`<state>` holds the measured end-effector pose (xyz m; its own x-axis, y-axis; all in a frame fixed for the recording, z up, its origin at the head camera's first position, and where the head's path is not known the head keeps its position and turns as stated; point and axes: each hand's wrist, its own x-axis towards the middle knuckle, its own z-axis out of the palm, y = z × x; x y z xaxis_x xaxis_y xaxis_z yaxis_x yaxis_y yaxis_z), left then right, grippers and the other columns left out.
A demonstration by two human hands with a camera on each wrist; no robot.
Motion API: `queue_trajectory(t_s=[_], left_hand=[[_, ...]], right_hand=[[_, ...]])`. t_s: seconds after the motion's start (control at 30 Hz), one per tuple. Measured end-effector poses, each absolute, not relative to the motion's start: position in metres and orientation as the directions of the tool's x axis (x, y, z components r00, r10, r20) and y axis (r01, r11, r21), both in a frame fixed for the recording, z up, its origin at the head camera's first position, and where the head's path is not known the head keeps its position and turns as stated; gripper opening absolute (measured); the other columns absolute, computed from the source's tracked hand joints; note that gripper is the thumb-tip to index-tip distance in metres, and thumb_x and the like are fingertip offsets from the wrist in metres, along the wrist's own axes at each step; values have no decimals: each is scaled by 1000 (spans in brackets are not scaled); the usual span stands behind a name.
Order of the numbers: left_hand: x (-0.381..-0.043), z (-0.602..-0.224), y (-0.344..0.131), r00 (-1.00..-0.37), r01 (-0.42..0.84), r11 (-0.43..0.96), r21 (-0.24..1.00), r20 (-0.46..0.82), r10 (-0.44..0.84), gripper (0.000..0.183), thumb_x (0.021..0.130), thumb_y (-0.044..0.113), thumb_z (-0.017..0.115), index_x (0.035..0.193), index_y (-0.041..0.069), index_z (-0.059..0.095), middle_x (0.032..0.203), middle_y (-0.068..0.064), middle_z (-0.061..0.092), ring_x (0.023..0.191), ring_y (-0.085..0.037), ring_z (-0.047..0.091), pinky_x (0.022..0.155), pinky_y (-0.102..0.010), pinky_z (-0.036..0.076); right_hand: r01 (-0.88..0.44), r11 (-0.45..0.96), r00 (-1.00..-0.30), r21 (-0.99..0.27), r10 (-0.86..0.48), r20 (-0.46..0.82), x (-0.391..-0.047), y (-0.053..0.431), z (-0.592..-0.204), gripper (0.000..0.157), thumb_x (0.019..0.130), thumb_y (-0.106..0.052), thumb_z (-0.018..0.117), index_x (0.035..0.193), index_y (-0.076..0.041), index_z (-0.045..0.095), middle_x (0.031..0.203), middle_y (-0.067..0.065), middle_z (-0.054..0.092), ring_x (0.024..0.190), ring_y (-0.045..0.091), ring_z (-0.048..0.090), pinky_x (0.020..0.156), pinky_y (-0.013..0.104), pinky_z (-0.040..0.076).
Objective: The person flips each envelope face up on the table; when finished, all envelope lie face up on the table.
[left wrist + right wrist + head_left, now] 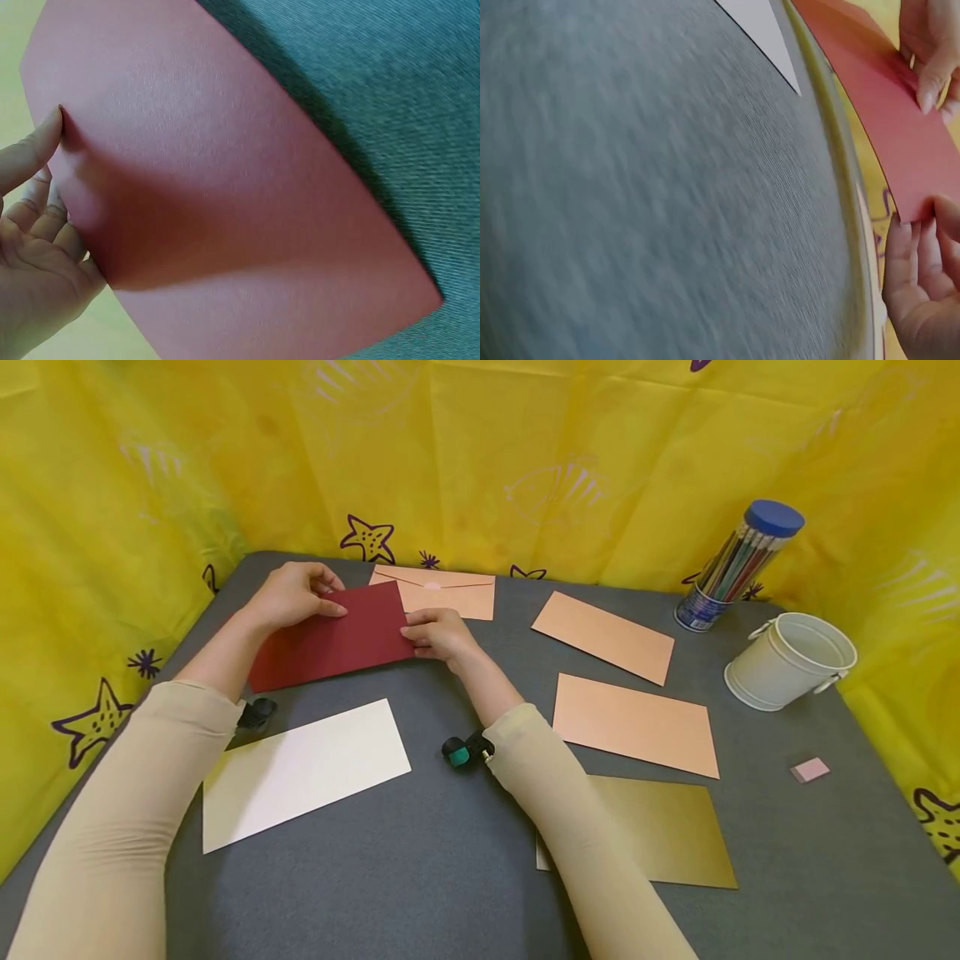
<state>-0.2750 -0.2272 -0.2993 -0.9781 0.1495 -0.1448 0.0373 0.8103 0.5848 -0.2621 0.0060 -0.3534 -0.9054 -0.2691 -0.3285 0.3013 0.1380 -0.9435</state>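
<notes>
Both hands hold a dark red envelope [337, 643] over the far left of the table, its plain face toward the head camera. My left hand [291, 597] pinches the top edge, thumb on the near face and fingers behind, as the left wrist view also shows with the envelope [225, 165] close up. At the right end my right hand [442, 635] pinches the short edge between thumb and fingers; in the right wrist view this hand [926, 300] grips the corner. A white envelope [307, 772] lies nearer on the table, below the red one.
Behind lies a peach envelope [457, 593] with its flap up. Two more peach envelopes [603, 637] and a gold envelope [675, 835] lie at right, the gold partly under the right forearm. Farther right are a pencil tub [738, 564], a white bucket [787, 664] and a pink eraser [811, 769].
</notes>
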Motion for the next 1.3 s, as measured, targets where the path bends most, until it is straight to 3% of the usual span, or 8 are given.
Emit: queue_trajectory(t_s=[0.17,0.37,0.5,0.73,0.97,1.17,1.3], left_hand=[[-276,-294,-225,-975,27,800,600,-160,152,42,88,34,73,117,4,63,103,-9,65,104,-28,53,89,-39,43],[-274,-292,-240,-978,9,800,599,-161,131,45,85,40,76,111,5,66,80,9,67,86,-18,55,73,-31,44],[-273,-292,-249,-980,0,780,625,-156,125,44,84,41,77,109,6,68,74,15,66,78,-12,55,68,-28,46],[-277,-301,-259,-965,-78,605,792,-213,155,39,88,36,74,112,9,60,76,22,67,78,-1,59,74,-19,50],[-276,-309,-259,-943,-110,456,883,-239,234,16,93,23,69,103,15,60,84,20,66,84,2,66,82,-17,54],[-274,-310,-251,-914,-111,446,888,-268,305,35,95,16,65,122,1,48,87,21,71,88,4,67,86,-15,53],[-273,-310,-246,-915,-106,433,895,-259,311,32,95,16,65,120,1,51,87,19,70,89,0,69,85,-16,54]], right_hand=[[282,166,-907,-945,-277,-319,-267,22,-349,28,92,-10,66,119,-3,66,92,4,66,73,12,63,63,20,54],[284,183,-906,-941,-271,-326,-273,47,-344,27,93,-10,66,119,-3,66,95,6,66,74,12,65,62,20,56],[289,186,-911,-939,-249,-330,-277,65,-339,26,93,-10,66,118,-4,66,97,7,67,75,12,66,63,21,56],[317,171,-911,-933,-217,-350,-282,92,-332,26,94,-13,66,120,-8,65,99,4,66,79,13,67,66,21,57],[347,125,-918,-929,-159,-364,-286,114,-330,28,92,-15,68,120,-10,65,97,1,67,77,14,66,70,23,59],[355,134,-914,-925,-158,-374,-286,126,-333,27,93,-15,67,120,-9,63,96,1,66,80,13,66,70,23,59],[370,111,-911,-922,-149,-384,-284,131,-334,27,93,-14,67,119,-8,64,94,0,68,80,12,68,69,23,59]])
